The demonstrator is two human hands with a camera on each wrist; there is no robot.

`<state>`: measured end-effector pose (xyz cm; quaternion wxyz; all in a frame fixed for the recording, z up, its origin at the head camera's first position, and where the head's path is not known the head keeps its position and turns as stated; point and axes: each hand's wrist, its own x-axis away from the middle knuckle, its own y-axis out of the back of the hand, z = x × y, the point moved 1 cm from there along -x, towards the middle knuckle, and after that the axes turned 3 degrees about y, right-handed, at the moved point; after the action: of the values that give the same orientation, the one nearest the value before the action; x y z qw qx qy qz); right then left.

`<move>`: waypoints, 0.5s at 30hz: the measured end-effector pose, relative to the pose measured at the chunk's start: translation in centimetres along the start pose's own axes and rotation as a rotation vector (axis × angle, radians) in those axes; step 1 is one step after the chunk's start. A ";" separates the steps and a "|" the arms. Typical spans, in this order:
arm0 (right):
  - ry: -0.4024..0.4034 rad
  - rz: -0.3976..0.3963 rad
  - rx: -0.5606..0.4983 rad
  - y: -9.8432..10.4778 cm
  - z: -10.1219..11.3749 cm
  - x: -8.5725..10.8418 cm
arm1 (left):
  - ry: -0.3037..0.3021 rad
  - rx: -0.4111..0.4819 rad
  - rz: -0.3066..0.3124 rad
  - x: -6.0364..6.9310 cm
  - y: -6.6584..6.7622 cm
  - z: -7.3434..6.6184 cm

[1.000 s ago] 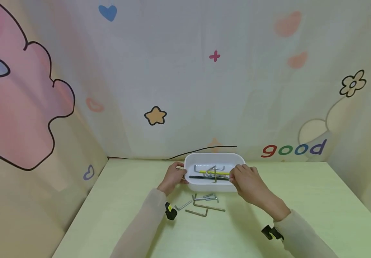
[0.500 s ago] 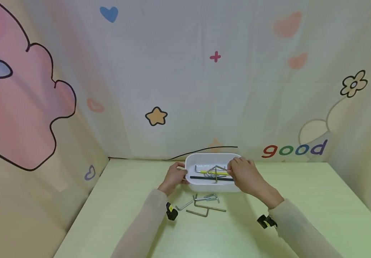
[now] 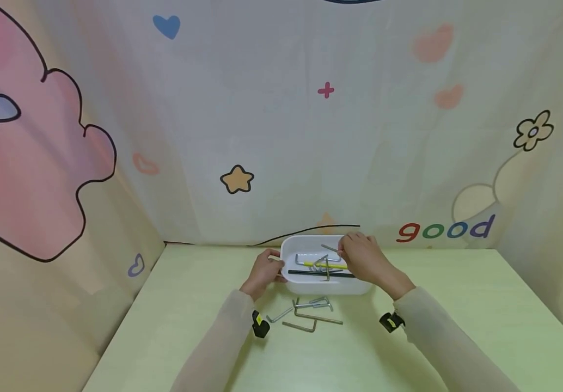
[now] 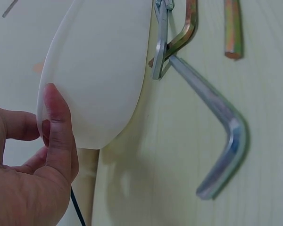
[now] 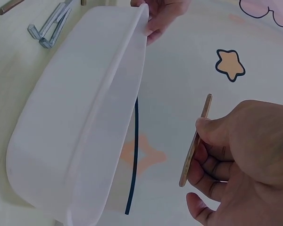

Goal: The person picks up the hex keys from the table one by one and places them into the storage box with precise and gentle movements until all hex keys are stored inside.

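A white plastic tub [image 3: 328, 287] stands at the back of the table. My left hand [image 3: 263, 272] pinches its left rim between thumb and fingers. Above the tub's right part, my right hand [image 3: 368, 260] pinches a brass-coloured hex key [image 5: 207, 107]; its straight shaft shows in the right wrist view, while the fingers cover part of it. Inside the tub lie a yellow rod [image 3: 334, 266], a black rod [image 3: 306, 273] and several hex keys, among them a silver hex key [image 3: 302, 261]. The right hand hides the tub's right end.
In front of the tub several loose hex keys lie on the pale table [image 3: 213, 267]: a silver hex key [image 4: 233, 127] to the left, brass ones such as a long brass hex key [image 3: 320, 318], and overlapping silver ones. A printed curtain [image 3: 281, 136] hangs close behind the tub.
My right hand has shifted left and farther back over the tub, lifting the brass hex key off the things in it. My left hand keeps its hold on the rim.
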<state>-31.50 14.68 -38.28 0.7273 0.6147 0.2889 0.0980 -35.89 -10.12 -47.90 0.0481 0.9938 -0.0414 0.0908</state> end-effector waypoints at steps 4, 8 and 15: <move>0.002 0.018 -0.004 0.1 0.1 -0.6 | -0.001 -0.008 0.003 0.1 0.0 -0.3; 0.007 0.038 0.009 0.3 0.2 -1.2 | 0.001 -0.011 0.009 0.1 0.0 -0.4; 0.015 0.091 0.022 0.5 0.2 -2.7 | -0.008 -0.004 0.003 0.6 -0.1 -0.3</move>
<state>-33.53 13.25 -37.00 0.7131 0.6345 0.2671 0.1322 -35.32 -10.08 -47.44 0.0500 0.9940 -0.0432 0.0868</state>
